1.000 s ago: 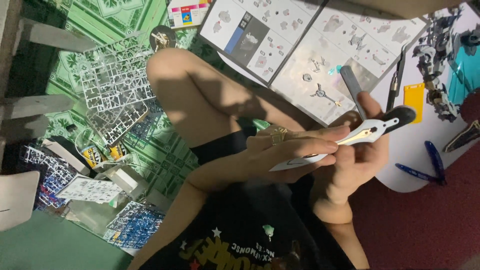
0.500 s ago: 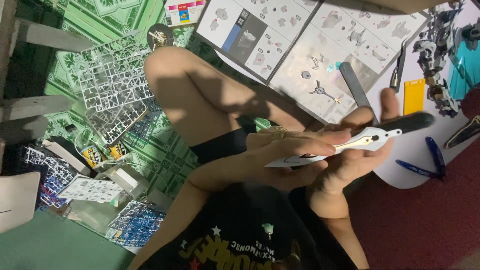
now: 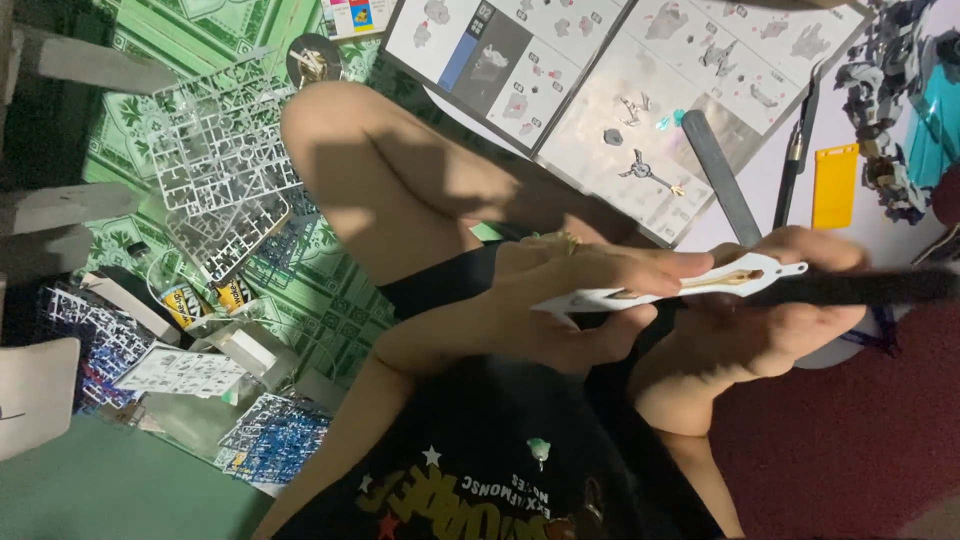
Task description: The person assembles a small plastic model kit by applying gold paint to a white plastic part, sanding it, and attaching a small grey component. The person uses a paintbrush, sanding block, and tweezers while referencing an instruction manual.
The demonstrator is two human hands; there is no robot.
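Note:
My left hand (image 3: 585,300) pinches a long white blade-shaped model part (image 3: 690,285) with a gold strip along its middle. It holds the part level over my lap. My right hand (image 3: 770,325) is closed on a black stick-like tool (image 3: 860,288). The tool lies along the part's right end and is blurred by motion. Both hands meet above my black shorts, in front of my raised knee (image 3: 350,170).
An open instruction booklet (image 3: 560,70) lies on the white low table (image 3: 880,215), with a grey sanding stick (image 3: 722,190), a thin dark tool (image 3: 800,150), a yellow card (image 3: 835,185) and a partly built dark model figure (image 3: 890,120). Clear plastic runners (image 3: 220,170) and blue runners (image 3: 270,440) lie on the green mat at left.
The black tool has swung from pointing up-right to lying level and reaches farther right along the white part. My left hand keeps the part almost still.

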